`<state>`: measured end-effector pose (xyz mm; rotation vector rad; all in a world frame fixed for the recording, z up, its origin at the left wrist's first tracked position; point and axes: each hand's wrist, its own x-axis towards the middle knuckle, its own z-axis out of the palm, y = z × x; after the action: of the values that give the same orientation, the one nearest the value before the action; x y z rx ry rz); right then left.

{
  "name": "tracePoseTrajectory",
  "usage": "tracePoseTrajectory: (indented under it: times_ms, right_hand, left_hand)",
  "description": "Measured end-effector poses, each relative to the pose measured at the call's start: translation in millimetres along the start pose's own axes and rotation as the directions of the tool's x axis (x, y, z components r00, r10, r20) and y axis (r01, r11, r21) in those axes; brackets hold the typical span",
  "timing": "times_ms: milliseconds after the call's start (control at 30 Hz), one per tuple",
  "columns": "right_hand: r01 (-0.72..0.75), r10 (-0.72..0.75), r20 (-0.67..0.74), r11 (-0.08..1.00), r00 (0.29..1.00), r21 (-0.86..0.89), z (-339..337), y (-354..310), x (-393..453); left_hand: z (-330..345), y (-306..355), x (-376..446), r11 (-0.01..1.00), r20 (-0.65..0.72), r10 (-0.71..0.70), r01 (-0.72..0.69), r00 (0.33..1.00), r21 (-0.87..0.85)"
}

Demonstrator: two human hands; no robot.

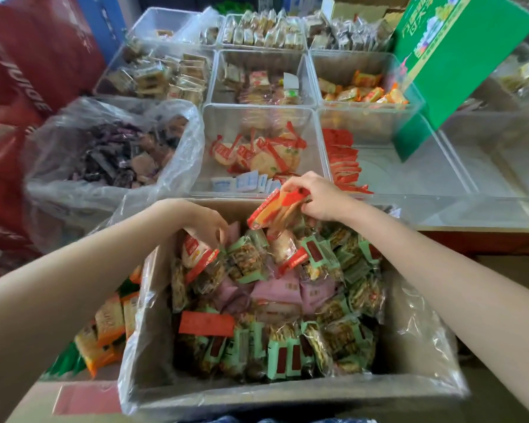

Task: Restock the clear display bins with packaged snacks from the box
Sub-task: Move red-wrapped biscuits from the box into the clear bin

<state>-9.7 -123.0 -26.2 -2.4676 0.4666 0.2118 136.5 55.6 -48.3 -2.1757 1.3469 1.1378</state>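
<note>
right hand [316,196] pinches red-striped snack packet [277,210] above cardboard box [416,355] | left hand [206,222] grips red-white packet [196,254] | clear bin [258,117] behind | plastic bag [177,129] upper left

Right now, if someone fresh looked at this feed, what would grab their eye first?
Probably the right hand lifting a red-and-orange snack packet above the far edge of the plastic-lined box, which is crammed with green, pink and red packs. Next, the left hand reaching down onto a red-striped packet at the box's far left, then the clear bins beyond.
</note>
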Motion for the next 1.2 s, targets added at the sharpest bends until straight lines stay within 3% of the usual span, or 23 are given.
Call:
tracePoseTrajectory:
  times_ms: [67, 133, 200, 233, 333, 433, 533, 733, 867, 1067, 1133, 1200]
  right_hand:
    - [-0.001, -0.001, 0.078, 0.999, 0.997, 0.033, 6, -9, 5]
    - [-0.054, 0.033, 0.162, 0.991, 0.986, 0.126, 10, -19, 7]
    - [-0.111, 0.068, 0.208, 0.973, 0.976, 0.203, 14, -25, 8]
    - [-0.105, 0.072, 0.197, 0.981, 0.978, 0.161, 16, -25, 8]
    - [-0.047, 0.056, 0.096, 0.994, 0.994, -0.095, 25, -17, 8]
    - [-0.089, 0.090, 0.019, 0.994, 0.996, -0.055, 16, -15, 3]
    - [-0.122, 0.121, -0.060, 0.993, 0.991, -0.006, -8, -9, 1]
    - [-0.213, 0.202, -0.097, 0.969, 0.975, -0.124, -41, 12, -10]
    - [-0.231, 0.211, -0.128, 0.959, 0.969, -0.164, -47, 25, -18]
    - [-0.233, 0.232, -0.063, 0.972, 0.971, -0.008, -43, 41, -26]
    - [-0.265, 0.287, -0.033, 0.917, 0.957, 0.298, -47, 41, -27]
    - [-0.276, 0.326, 0.051, 0.693, 0.944, 0.666, -55, 41, -29]
  left_hand:
    - [9, -6, -3, 0.975, 0.083, 0.011, -0.029, 0.996, 0.222]
    - [19, -4, -4, 0.883, 0.000, 0.060, -0.053, 0.998, 0.467]
    - [23, 0, -4, 0.821, -0.119, 0.153, -0.059, 0.981, 0.568]
    - [20, 0, -5, 0.817, -0.153, 0.161, -0.045, 0.975, 0.574]
    - [3, -1, -12, 0.888, -0.210, 0.143, -0.032, 0.967, 0.459]
    - [-22, 3, -21, 0.986, -0.293, 0.152, -0.125, 0.944, 0.107]
    - [-42, 14, -23, 0.937, -0.367, 0.204, -0.290, 0.908, -0.194]
    - [-23, 52, 26, 0.943, -0.293, 0.265, -0.310, 0.919, -0.119]
    - [-12, 82, 48, 0.965, -0.206, 0.261, -0.249, 0.943, 0.083]
    - [-34, 88, 43, 0.963, -0.070, 0.214, -0.199, 0.974, 0.182]
    - [-56, 76, 29, 0.972, -0.101, 0.233, -0.228, 0.967, 0.063]
    - [-85, 61, 11, 0.953, -0.214, 0.255, -0.283, 0.943, -0.112]
